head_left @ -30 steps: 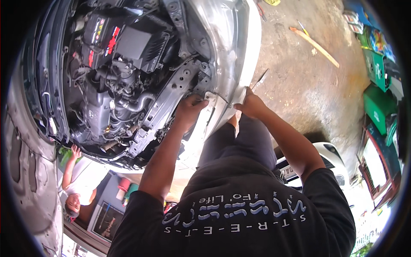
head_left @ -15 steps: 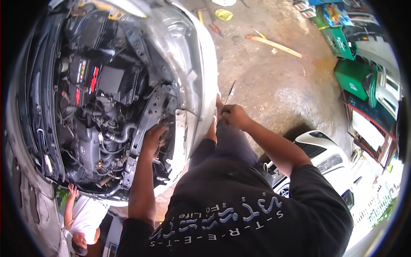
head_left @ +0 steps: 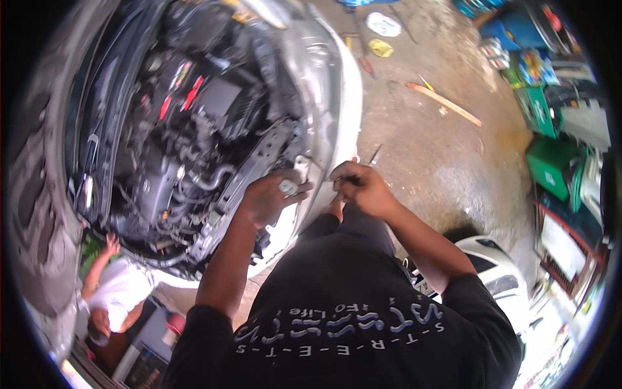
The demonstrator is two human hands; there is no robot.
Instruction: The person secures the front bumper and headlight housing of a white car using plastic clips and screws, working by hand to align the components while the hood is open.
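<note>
My left hand [head_left: 272, 198], a ring on one finger, rests on the grey metal crossmember [head_left: 259, 162] at the front of an open engine bay [head_left: 188, 129]. My right hand [head_left: 359, 188] is closed on a thin screwdriver-like tool [head_left: 374, 155] whose tip points up and away from me. It hovers just beside the silver bumper edge [head_left: 340, 110]. The two hands are close together, a small gap between them. My black printed shirt [head_left: 350, 318] fills the lower middle of the view.
Another person in a white shirt [head_left: 123, 295] crouches at the lower left beside the car. A wooden stick [head_left: 444, 104] and round lids [head_left: 382, 26] lie on the concrete floor. Green crates [head_left: 551, 165] stand at the right. A white car part [head_left: 499, 275] sits behind my right arm.
The view has swung, so the car sits more to the left. My left hand stays on the front crossmember, my right hand keeps the tool, and the hands have drawn closer.
</note>
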